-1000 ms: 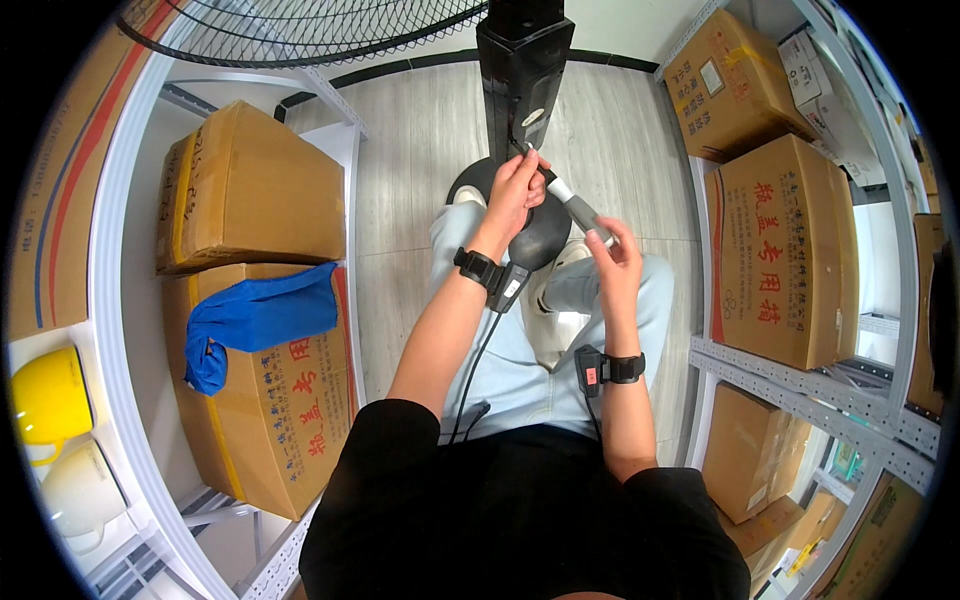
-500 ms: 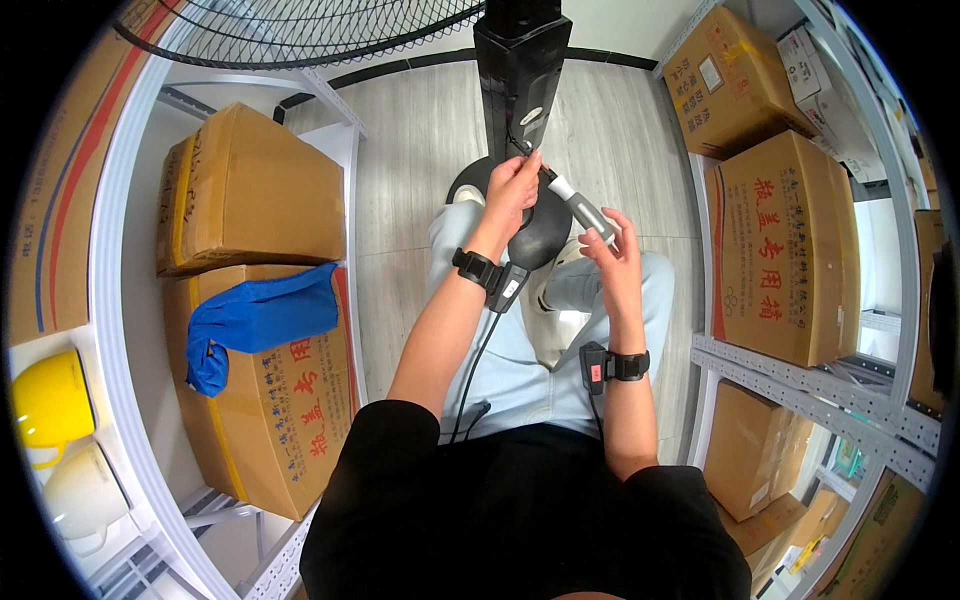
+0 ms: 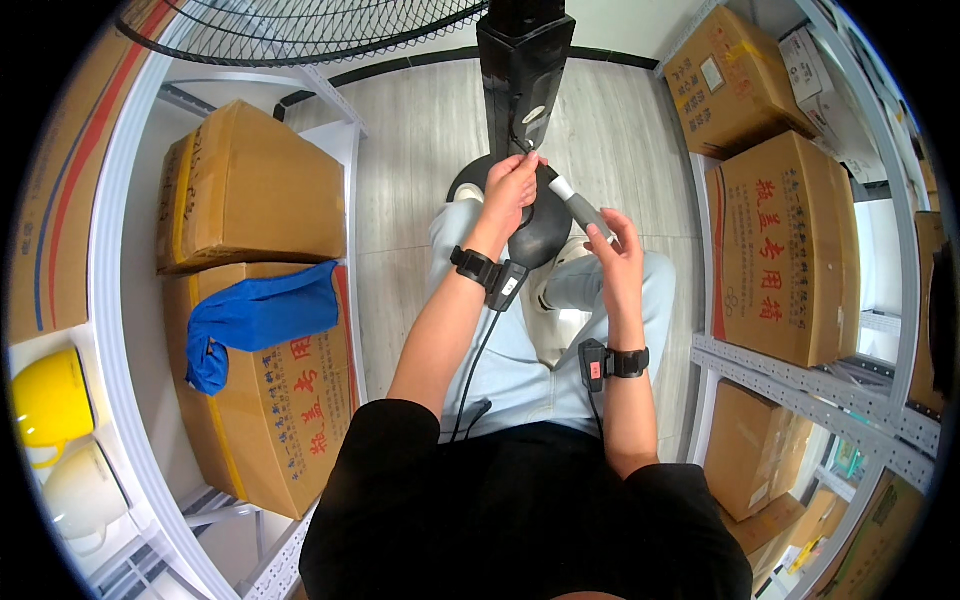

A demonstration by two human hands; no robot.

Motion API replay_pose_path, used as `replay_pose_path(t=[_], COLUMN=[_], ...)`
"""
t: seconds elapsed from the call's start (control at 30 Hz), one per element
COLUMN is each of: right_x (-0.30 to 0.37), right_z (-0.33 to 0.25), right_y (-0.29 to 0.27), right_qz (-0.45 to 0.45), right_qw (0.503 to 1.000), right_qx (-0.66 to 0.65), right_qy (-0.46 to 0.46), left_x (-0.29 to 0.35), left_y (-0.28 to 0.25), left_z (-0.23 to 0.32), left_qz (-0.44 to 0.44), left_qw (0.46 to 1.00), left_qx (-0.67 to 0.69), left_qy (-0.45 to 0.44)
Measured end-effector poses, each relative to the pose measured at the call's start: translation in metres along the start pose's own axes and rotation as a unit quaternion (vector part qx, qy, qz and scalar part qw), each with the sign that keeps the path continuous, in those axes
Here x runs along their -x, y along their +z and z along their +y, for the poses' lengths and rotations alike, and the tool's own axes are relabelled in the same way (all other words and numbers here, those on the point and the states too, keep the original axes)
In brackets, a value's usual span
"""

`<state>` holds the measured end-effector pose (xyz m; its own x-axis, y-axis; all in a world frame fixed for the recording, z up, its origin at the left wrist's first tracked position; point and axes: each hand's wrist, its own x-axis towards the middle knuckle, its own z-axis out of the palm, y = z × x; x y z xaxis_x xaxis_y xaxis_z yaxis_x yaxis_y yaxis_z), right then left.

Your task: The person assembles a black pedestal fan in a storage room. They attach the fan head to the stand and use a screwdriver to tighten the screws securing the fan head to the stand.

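In front of me a black fan stand (image 3: 522, 75) rises from a round black base (image 3: 552, 240). My left hand (image 3: 510, 192) is closed in a pinch at the lower part of the post, by a thin black cable; what sits between its fingertips is too small to make out. My right hand (image 3: 622, 255) holds a screwdriver (image 3: 583, 210) by the rear of its grey handle, with thumb and fingers round it. A white collar tops the handle, and the dark shaft slants up left toward my left fingertips. Its tip is hidden there.
A black wire fan guard (image 3: 320, 35) hangs at upper left. Shelves with cardboard boxes (image 3: 270, 195) flank me on both sides. A blue cloth (image 3: 265, 315) drapes over one box; yellow (image 3: 55, 400) and white mugs (image 3: 85, 490) stand at far left. Black wrist devices trail cables.
The right fingers have shifted slightly on the screwdriver's handle, covering more of its rear end. My left hand stays at the post with almost no movement.
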<state>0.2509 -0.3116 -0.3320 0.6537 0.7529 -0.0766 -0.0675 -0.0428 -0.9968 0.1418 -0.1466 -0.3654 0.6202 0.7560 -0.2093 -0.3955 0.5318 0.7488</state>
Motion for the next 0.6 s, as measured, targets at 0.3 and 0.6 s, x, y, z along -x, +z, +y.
replay_pose_path(t=[0.3,0.6], right_x=[-0.012,-0.001], right_z=[0.004,-0.003], right_y=[-0.008,-0.013], right_qz=[-0.085,-0.031], right_qw=[0.971,0.986], right_qx=[-0.133,-0.098], right_qy=[0.18,0.128], left_x=[0.002,0.001], left_y=[-0.002,-0.004], left_z=[0.003,0.003], left_qz=[-0.046,-0.035], left_qw=[0.997,0.998], left_qx=[0.054,0.061], left_qy=[-0.018,-0.006])
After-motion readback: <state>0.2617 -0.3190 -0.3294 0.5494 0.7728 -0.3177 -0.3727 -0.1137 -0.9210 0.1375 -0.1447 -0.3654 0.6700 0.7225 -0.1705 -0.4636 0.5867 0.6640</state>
